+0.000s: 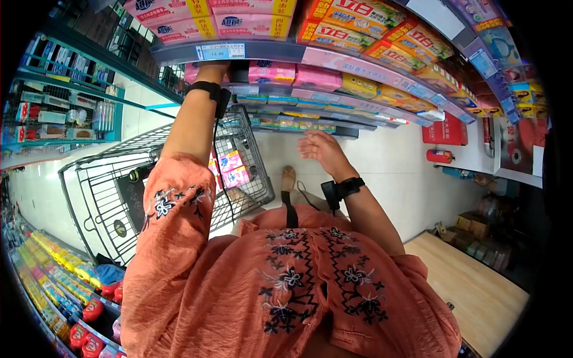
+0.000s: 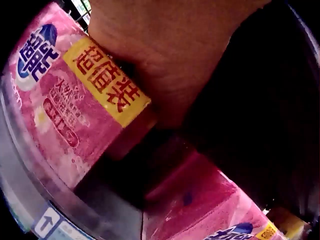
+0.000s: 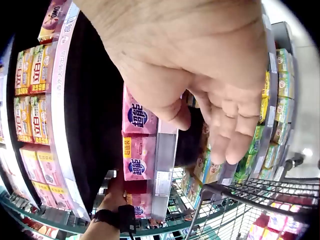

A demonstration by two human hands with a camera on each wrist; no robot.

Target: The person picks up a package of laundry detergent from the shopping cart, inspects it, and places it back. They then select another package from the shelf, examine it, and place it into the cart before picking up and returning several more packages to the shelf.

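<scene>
My left hand (image 1: 212, 73) reaches over a shelf into a row of pink packs with blue lettering; its fingers are hidden behind the shelf edge. In the left wrist view the back of that hand (image 2: 165, 55) lies close against a pink pack (image 2: 75, 100) with a yellow band. Another pink pack (image 2: 200, 195) sits beside it across a dark gap. My right hand (image 1: 325, 152) hangs in front of the lower shelves, holding nothing. In the right wrist view its fingers (image 3: 232, 125) are relaxed and slightly bent.
A wire shopping cart (image 1: 113, 197) stands at my left, with pink packs (image 1: 231, 169) inside. Orange boxes (image 1: 352, 27) fill the upper shelf. A fire extinguisher (image 1: 440, 156) stands far right, and a wooden tabletop (image 1: 459, 286) is near my right side.
</scene>
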